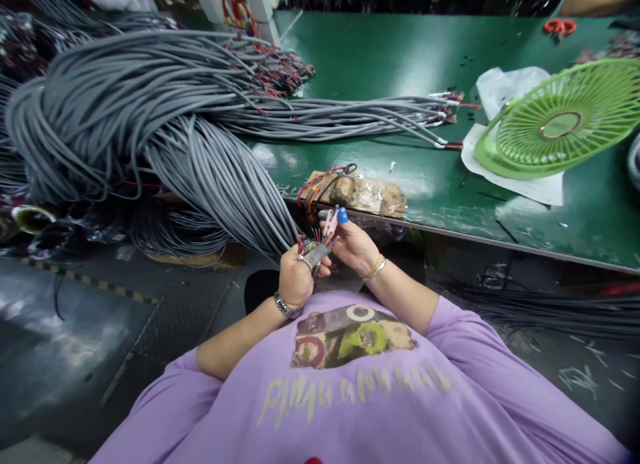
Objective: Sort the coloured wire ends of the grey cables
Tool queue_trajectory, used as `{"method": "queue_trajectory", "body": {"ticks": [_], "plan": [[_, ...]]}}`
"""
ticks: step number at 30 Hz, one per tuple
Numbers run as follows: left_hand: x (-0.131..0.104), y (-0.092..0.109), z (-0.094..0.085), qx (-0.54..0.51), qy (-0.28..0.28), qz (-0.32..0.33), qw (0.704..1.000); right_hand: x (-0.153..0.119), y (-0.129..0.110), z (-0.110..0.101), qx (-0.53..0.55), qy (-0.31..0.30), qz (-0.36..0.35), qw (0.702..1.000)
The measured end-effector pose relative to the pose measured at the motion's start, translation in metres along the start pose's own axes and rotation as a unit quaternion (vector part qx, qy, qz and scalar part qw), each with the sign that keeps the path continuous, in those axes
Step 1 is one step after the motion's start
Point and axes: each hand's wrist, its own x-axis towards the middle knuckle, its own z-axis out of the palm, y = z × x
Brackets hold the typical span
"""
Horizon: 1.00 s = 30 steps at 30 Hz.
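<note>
My left hand (295,277) is closed around the end of a grey cable (315,256), just in front of my body. Thin coloured wires (317,235) fan out from that cut end. Close on the other side, my right hand (356,248) has its fingers bent in a pinch at the wires, with a blue cover (343,215) on one fingertip. A small pale pink piece (331,222) shows between its fingers, too small to make out. From the cable end, a thick bundle of grey cables (225,177) runs up and left onto the bench.
On the green bench (400,57) lie more grey cables (350,117) with stripped ends. A taped wooden block (357,194) sits at the near edge. To the right are a green fan (560,124) and red-handled scissors (560,28). Black cables (545,307) hang below the bench.
</note>
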Motion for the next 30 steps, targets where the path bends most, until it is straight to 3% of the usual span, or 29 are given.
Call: {"method": "queue_trajectory", "body": {"ticks": [9, 16, 22, 30], "plan": [[-0.003, -0.001, -0.006, 0.006, -0.017, 0.012, 1.000, -0.001, 0.002, -0.008, 0.021, -0.036, 0.025, 0.999], [-0.009, -0.008, -0.024, 0.091, -0.044, 0.034, 0.994, -0.019, -0.018, -0.024, -0.180, -0.152, 0.111, 0.965], [-0.009, -0.008, -0.030, 0.162, -0.079, 0.049, 0.982, -0.030, -0.033, -0.019, -0.369, -0.162, 0.034, 0.915], [-0.010, -0.003, -0.027, 0.207, -0.106, 0.042, 0.972, -0.028, -0.034, -0.015, -0.421, -0.182, -0.033, 0.888]]}}
